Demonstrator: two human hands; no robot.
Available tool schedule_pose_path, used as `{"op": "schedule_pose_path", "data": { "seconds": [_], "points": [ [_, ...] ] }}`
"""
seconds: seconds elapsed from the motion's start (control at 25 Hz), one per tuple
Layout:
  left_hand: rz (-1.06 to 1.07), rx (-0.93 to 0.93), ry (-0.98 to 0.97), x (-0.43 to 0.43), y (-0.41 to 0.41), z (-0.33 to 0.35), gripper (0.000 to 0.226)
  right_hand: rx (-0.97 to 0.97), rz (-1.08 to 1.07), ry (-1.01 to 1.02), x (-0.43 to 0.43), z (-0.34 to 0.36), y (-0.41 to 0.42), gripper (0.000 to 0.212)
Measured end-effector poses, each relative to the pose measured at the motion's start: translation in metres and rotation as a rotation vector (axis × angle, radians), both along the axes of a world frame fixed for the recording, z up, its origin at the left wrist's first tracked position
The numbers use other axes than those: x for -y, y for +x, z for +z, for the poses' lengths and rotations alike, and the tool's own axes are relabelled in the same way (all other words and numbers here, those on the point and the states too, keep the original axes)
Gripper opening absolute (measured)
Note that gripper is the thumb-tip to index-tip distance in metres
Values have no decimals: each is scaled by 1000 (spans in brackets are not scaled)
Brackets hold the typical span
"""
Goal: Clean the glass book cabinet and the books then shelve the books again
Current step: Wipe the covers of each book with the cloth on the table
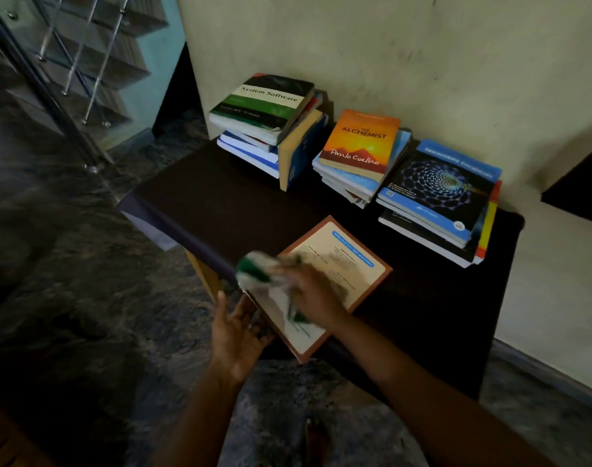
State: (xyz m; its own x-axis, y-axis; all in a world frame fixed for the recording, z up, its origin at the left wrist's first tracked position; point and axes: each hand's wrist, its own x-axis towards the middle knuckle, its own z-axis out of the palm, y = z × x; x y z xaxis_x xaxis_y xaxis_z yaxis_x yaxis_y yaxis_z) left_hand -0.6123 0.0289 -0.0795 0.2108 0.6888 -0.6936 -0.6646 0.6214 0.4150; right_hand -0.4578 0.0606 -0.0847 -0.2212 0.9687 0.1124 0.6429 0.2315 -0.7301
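First, stair rail [69, 72]: metal balusters beyond the tabletop's left edge.
Tabletop [220, 197]: dark, set against a pale wall [422, 62].
Left hand [237, 335]: palm up, thumb and fingers spread, fingertips under the overhanging left edge of the brown-bordered book.
Green-and-white cloth [264, 274]: bunched and motion-blurred, lying across the left part of that book's cover.
System Software stack [264, 106]: far left corner of the tabletop, with a thick blue book [301, 153] leaning upright against its right side.
Right hand [315, 294]: back up, fingers closed on the cloth and pressing it to the cover; blur hides the exact grip.
Brown-bordered book [348, 261]: flat, cream face up, at the near edge of the tabletop, its near corner hanging past that edge.
Alchemist stack [358, 143]: middle of the far edge, orange cover on top.
Engineering Chemistry stack [439, 197]: far right corner, just beside the Alchemist stack.
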Motion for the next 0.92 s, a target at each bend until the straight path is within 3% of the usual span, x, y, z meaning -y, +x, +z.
{"op": "schedule_pose_path", "data": {
  "seconds": [0.08,0.16,0.28,0.4,0.52,0.64,0.76,0.92],
  "points": [
    [-33,-28,1,-2,0,0,50,-58,-276,-1,-13,3,52,49],
    [-58,-88,-3,-3,1,3,44,38,-449,-83,-9,-8,91,50],
    [-97,-142,7,-3,4,9,35,313,-467,47,15,-35,77,53],
    [-111,-182,9,2,6,12,30,397,-407,166,55,-42,18,51],
    [-125,-209,-13,-2,5,15,31,305,-263,167,87,-43,-12,42],
    [-143,-257,-22,-12,5,15,35,-2,-123,75,100,-37,-7,38],
    [-191,-470,130,-14,7,18,17,-181,-284,71,101,-4,12,37],
    [-201,-593,419,4,-19,50,13,-198,-386,81,88,63,29,54]
  ]
}}
